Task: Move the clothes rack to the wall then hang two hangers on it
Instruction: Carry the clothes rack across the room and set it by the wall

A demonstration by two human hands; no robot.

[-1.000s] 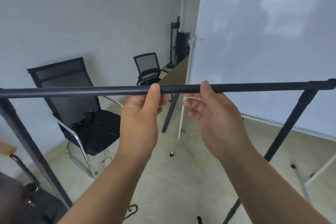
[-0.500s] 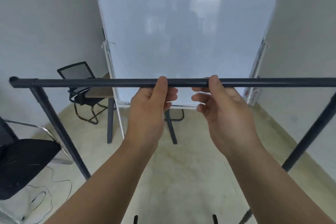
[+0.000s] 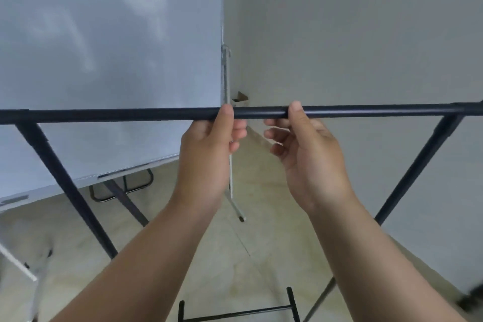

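The black clothes rack stretches its top bar level across the whole view, with slanted legs at left and right. My left hand grips the bar just left of its middle, thumb over the front. My right hand holds the bar a little to the right, thumb on top and fingers curled loosely underneath. A plain grey wall fills the right half behind the rack. No hangers are in view.
A large whiteboard on a metal stand stands at the left, its foot reaching onto the beige floor. A chair base shows under the board. The rack's lower crossbar sits at the bottom centre.
The view and the rack have swung to the right: the whiteboard slid from centre to the left, the chairs left the view, and the right wall now lies behind the bar. Both hands kept their grip.
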